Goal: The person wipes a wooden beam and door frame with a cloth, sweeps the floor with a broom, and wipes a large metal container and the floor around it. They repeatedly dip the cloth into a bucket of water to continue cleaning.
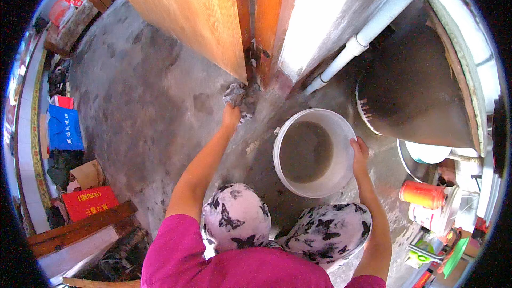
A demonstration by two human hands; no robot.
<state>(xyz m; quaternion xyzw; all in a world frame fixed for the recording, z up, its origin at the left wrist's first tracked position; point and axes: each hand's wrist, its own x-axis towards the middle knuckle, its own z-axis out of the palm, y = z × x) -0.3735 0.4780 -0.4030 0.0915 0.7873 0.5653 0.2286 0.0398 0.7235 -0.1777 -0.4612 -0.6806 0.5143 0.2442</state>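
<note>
Left hand (231, 114) stretched forward, fingers closed on a crumpled grey rag (235, 95), pressing it against the bottom corner of the wooden door (197, 10) just where it meets the orange door frame (269, 21). Right hand (360, 152) resting on the rim of a white bucket (341, 128), fingers curled over the edge, holding it steady. Bucket standing on the concrete floor (138, 101) just right of the reaching arm, holding murky brownish water. Judging by that dirty water, a good deal of wiping and rinsing already behind; floor beside the bucket dark and wet-looking, farther left grey and blotchy. Rag now down at the lowest part of the door, so the upper panel probably finished, though no telling for sure from this angle. Left to do, apparently: the foot of the frame and the threshold. White pipe (368, 32) running down the wall at right, clutter of boxes along the left edge, orange can (422, 194) near the lower right.
</note>
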